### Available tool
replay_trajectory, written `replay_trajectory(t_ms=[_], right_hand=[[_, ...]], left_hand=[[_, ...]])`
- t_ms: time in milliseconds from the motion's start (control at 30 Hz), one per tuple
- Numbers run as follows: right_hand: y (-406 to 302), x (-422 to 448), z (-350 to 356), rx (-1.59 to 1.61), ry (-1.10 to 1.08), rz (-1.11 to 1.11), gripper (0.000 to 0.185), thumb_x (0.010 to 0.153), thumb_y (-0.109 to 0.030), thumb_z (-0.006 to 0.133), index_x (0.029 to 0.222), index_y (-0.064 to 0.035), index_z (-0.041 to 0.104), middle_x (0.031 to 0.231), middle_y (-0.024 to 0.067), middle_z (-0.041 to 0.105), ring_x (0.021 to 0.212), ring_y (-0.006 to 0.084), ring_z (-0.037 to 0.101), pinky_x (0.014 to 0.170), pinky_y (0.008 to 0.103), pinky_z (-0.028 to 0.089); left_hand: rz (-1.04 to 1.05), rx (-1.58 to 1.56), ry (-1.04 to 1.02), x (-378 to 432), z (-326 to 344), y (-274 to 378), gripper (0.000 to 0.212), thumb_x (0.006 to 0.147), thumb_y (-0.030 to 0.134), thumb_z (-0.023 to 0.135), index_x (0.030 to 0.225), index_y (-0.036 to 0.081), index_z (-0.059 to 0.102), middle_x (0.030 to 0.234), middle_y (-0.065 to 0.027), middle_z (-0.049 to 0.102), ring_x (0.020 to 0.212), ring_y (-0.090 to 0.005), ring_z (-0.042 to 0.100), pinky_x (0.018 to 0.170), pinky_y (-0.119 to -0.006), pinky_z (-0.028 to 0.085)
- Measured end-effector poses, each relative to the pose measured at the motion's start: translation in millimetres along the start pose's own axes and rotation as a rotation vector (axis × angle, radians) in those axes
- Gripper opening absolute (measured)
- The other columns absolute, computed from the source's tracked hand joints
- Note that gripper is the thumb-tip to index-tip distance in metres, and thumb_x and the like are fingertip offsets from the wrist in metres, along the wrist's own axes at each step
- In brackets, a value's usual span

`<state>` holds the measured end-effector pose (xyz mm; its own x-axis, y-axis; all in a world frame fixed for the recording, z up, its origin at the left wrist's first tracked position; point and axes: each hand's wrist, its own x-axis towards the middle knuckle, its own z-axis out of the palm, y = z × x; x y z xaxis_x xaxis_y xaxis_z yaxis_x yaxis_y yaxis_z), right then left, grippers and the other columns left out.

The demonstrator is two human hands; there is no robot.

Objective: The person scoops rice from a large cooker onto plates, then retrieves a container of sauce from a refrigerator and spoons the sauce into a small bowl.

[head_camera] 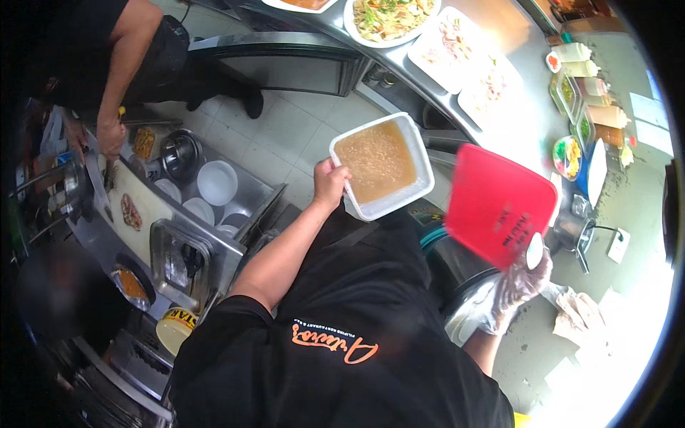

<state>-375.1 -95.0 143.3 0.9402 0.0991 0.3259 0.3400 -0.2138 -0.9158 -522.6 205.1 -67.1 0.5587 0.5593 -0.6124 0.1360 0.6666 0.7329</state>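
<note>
My bare left hand (330,184) grips the near left rim of a white plastic tub (393,200), which holds a brown, grainy liquid (377,155). Out to the right, my right hand (522,281) wears a clear plastic glove and is closed on the corner of a red plastic lid (497,198) with dark handwriting on it. A small white oval thing (535,250), perhaps a spoon's bowl, shows at the same fingers; its handle is hidden. Tub and lid are apart, with the lid nearer the steel counter (398,59).
Plates of shredded vegetables (393,18) and trays of sliced food (444,48) stand on the counter, squeeze bottles (572,52) along the wall. At left a co-worker's hand (111,138) is over a cutting board (139,214), near bowls (217,183). Below the lid is a dark bin (455,257).
</note>
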Motion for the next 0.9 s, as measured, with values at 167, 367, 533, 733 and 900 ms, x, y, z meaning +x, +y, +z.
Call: replay_trajectory(t_ms=[167, 367, 533, 733, 900], right_hand=[[72.9, -50.9, 96.5, -0.146, -0.188, 0.448, 0.026, 0.091, -0.015, 0.067, 0.11, 0.0032, 0.064, 0.101, 0.011, 0.067, 0.093, 0.0206, 0.063, 0.081, 0.0346, 0.051], [274.0, -78.4, 171.6, -0.504, -0.414, 0.342, 0.037, 0.094, -0.033, 0.058, 0.107, 0.0011, 0.066, 0.092, 0.025, 0.065, 0.093, 0.0358, 0.062, 0.082, 0.0443, 0.047], [353.7, -27.7, 230.1, -0.132, -0.574, 0.481, 0.032, 0.094, -0.029, 0.063, 0.099, 0.002, 0.067, 0.081, 0.0082, 0.065, 0.075, 0.0185, 0.059, 0.071, 0.0348, 0.048], [499.2, 41.5, 246.3, 0.043, -0.558, 0.684, 0.016, 0.091, -0.018, 0.069, 0.096, -0.003, 0.069, 0.082, -0.0012, 0.063, 0.073, 0.0095, 0.054, 0.069, 0.0273, 0.046], [635.1, 95.6, 243.5, 0.025, -0.507, 0.462, 0.021, 0.088, -0.023, 0.066, 0.097, -0.0051, 0.072, 0.082, 0.0012, 0.065, 0.077, 0.015, 0.057, 0.073, 0.0343, 0.046]], left_hand=[[0.085, -0.003, 0.015, 32.6, -15.4, -26.4, 0.021, 0.071, 0.003, 0.054, 0.087, -0.002, 0.066, 0.076, -0.0044, 0.064, 0.06, -0.0118, 0.058, 0.051, -0.027, 0.044], [-0.047, 0.03, 0.016, 90.5, -41.4, -67.5, 0.005, 0.073, 0.005, 0.053, 0.072, 0.005, 0.057, 0.059, 0.0012, 0.052, 0.04, -0.0069, 0.041, 0.034, -0.025, 0.028], [0.005, -0.011, -0.034, 177.4, -26.3, -137.2, 0.01, 0.081, 0.009, 0.05, 0.077, 0.007, 0.059, 0.059, 0.001, 0.053, 0.04, -0.0069, 0.043, 0.034, -0.024, 0.03], [-0.007, -0.09, -0.137, 298.2, 30.8, -213.6, 0.015, 0.09, 0.025, 0.061, 0.08, 0.014, 0.058, 0.058, 0.0044, 0.052, 0.044, -0.005, 0.044, 0.037, -0.022, 0.028], [-0.107, -0.343, -0.323, 412.0, 72.2, -288.5, 0.025, 0.093, 0.039, 0.062, 0.093, 0.015, 0.057, 0.069, 0.0053, 0.056, 0.05, -0.0053, 0.047, 0.042, -0.022, 0.031]])
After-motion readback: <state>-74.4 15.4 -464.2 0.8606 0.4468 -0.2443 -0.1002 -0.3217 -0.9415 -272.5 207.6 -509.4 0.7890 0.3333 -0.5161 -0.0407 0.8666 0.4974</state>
